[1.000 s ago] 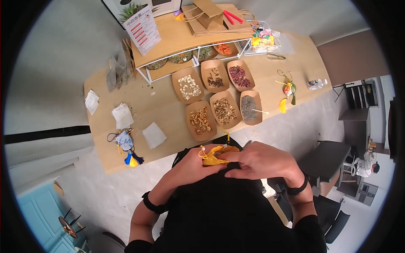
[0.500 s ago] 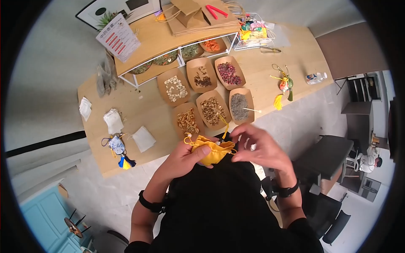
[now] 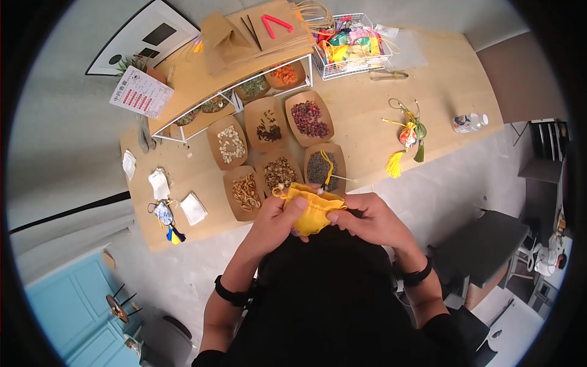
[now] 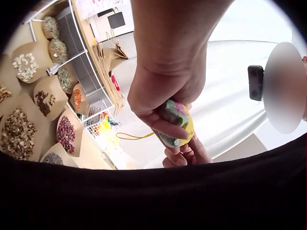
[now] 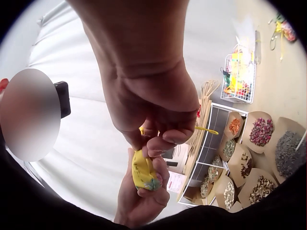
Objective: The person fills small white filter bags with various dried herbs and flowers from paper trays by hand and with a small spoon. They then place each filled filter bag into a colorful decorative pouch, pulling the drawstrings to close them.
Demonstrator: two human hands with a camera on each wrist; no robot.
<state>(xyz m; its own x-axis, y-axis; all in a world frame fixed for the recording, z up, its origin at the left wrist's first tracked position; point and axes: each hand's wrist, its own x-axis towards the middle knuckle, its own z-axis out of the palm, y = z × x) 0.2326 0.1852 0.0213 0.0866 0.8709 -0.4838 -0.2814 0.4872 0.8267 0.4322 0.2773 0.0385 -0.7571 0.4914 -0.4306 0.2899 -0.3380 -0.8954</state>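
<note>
A yellow drawstring pouch (image 3: 315, 214) is held between both hands in front of the black-clothed torso. My left hand (image 3: 269, 226) grips its left side, the thumb lying over the front. At the upper right edge, my right hand (image 3: 376, 223) pinches the cloth between thumb and fingers. The mouth faces up toward the table, and a yellow cord loop (image 3: 331, 168) sticks out beyond it. Green and pink patterned cloth (image 4: 176, 114) shows on the pouch's lower part in the left wrist view. What the pouch contains is hidden.
Beyond the hands, several brown paper trays hold dried herbs, among them red-purple buds (image 3: 310, 119) and grey grains (image 3: 321, 166). White packets (image 3: 194, 208) and a blue-white tasselled sachet (image 3: 164, 214) lie left. A tasselled sachet (image 3: 408, 136), bottle (image 3: 469, 123) and wire basket (image 3: 351, 67) stand right.
The right fingers were in the pouch's mouth, then came away from it, and now pinch its edge. The left hand keeps its grip. The head view has shifted.
</note>
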